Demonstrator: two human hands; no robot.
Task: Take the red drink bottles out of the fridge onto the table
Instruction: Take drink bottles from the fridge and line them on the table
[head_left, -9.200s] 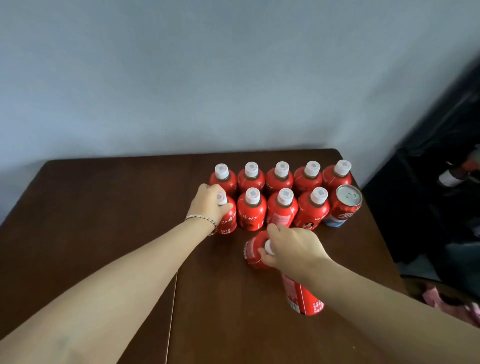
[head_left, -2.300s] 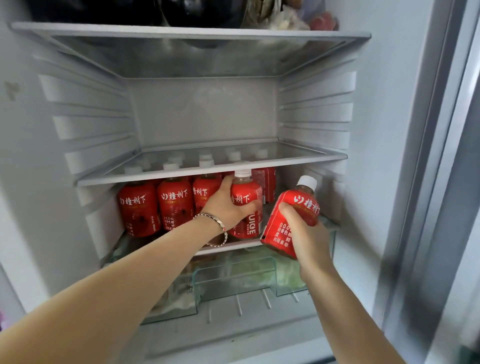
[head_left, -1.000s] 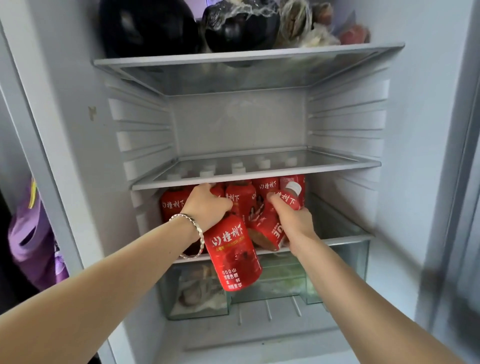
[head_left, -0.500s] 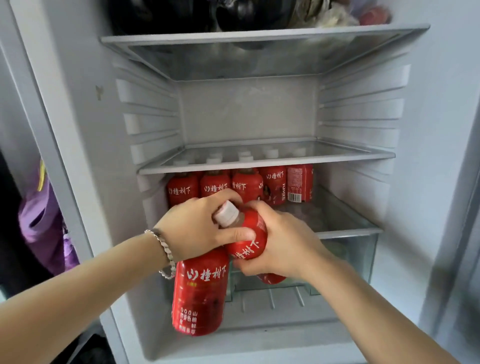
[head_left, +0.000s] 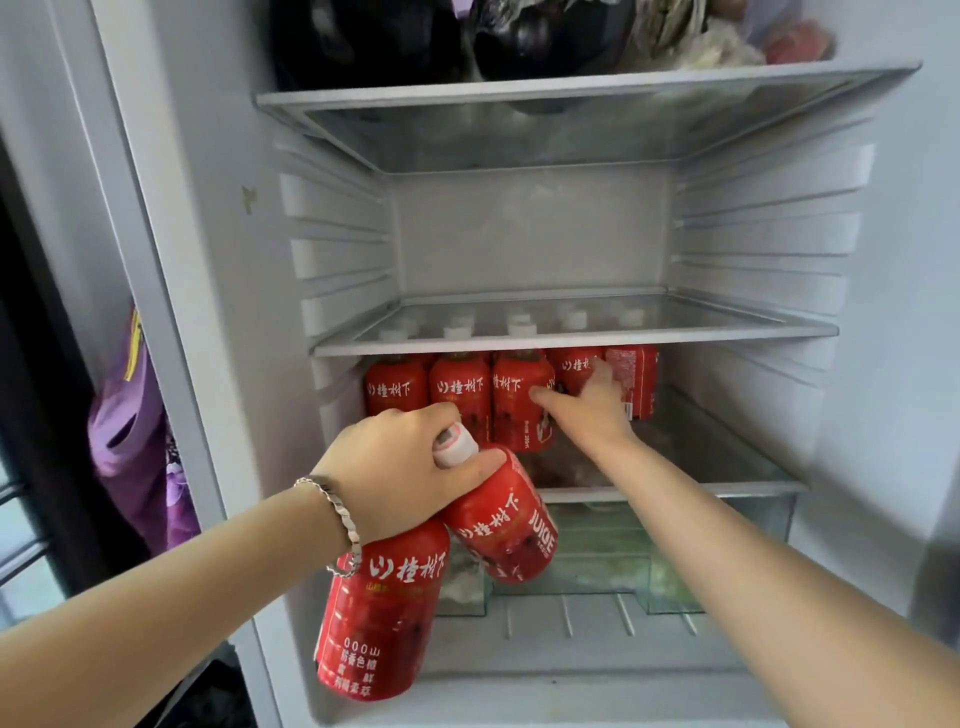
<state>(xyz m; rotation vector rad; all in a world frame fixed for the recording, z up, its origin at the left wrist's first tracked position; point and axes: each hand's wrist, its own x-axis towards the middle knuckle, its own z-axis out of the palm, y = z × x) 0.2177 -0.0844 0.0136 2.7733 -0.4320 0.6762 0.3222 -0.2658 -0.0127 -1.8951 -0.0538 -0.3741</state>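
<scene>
**Left hand full with two bottles; right hand open at the shelf row**

The left hand (head_left: 400, 467) grips two red bottles by their necks before the open fridge (head_left: 519, 234). The lower bottle (head_left: 379, 608) hangs beneath the wrist. The upper bottle (head_left: 501, 519) tilts, its white cap (head_left: 456, 444) showing above the thumb.

The right hand (head_left: 592, 410) is inside the compartment under the glass shelf (head_left: 675, 338), fingers straight and spread, closed on nothing. Blur prevents saying whether the fingertips touch a label.

The front row (head_left: 460, 389) of five red bottles stands upright, long axes vertical, caps just under the glass. The fourth bottle (head_left: 569, 366) from the left lies directly ahead of the right hand's fingers; the third bottle (head_left: 519, 400) is beside its thumb. Judgement: the right hand is nearer and the only free one. The grasp should wrap sideways round a body, since room above the caps looks slim. The table is not in view.
</scene>
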